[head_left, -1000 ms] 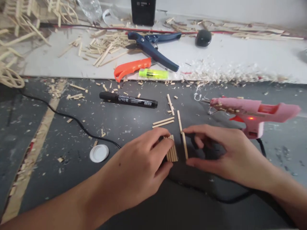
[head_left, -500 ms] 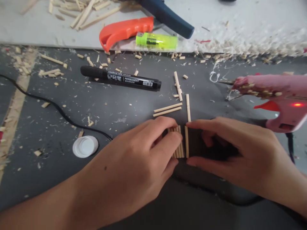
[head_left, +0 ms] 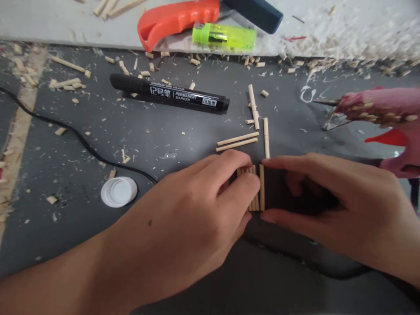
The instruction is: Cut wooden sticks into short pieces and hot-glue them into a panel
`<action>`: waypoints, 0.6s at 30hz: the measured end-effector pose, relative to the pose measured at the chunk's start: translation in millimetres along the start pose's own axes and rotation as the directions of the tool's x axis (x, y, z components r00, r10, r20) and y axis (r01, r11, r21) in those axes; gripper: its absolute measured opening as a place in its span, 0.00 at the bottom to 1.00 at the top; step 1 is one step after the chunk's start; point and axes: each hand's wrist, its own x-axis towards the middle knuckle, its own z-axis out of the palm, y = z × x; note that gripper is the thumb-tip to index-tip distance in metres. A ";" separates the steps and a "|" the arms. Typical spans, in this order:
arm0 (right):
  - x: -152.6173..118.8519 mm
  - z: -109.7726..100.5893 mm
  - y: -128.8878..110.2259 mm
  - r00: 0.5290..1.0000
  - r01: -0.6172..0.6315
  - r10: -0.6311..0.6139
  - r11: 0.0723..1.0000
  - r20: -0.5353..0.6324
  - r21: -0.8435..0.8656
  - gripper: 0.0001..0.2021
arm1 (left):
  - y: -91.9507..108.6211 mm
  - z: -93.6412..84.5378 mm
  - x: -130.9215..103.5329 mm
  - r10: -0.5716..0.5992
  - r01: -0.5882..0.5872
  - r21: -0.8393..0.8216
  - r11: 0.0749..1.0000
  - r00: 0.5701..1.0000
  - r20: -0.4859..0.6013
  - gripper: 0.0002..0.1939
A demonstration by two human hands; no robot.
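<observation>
My left hand (head_left: 203,210) is closed over a row of short wooden sticks (head_left: 254,203) lying side by side on the dark table; its fingers cover much of the row. Thumb and forefinger of my right hand (head_left: 337,205) pinch a single wooden stick (head_left: 262,188) by its two ends. That stick stands parallel to the row, just right of it. Beyond it lies another stick (head_left: 266,135), pointing away from me. Two thin sticks (head_left: 238,141) rest above my left fingers, and a further stick (head_left: 253,105) lies farther off among small offcuts.
A black permanent marker (head_left: 170,94) lies past my hands. A pink glue gun (head_left: 387,109) is at right, with a glue strand at its tip. A white cap (head_left: 118,191) and black cable (head_left: 78,142) sit left. Orange-handled tool (head_left: 177,19) and yellow-green lighter (head_left: 225,36) lie at the back.
The single stick in my right hand has come closer to the row under my left hand, narrowing the gap. The whole view has shifted, so the table things appear higher.
</observation>
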 end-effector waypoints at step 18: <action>-1.8 -2.0 2.8 1.000 0.010 -0.010 1.000 0.018 -0.003 0.18 | -2.6 -1.6 -2.7 -0.189 0.185 -0.275 0.943 0.982 0.012 0.11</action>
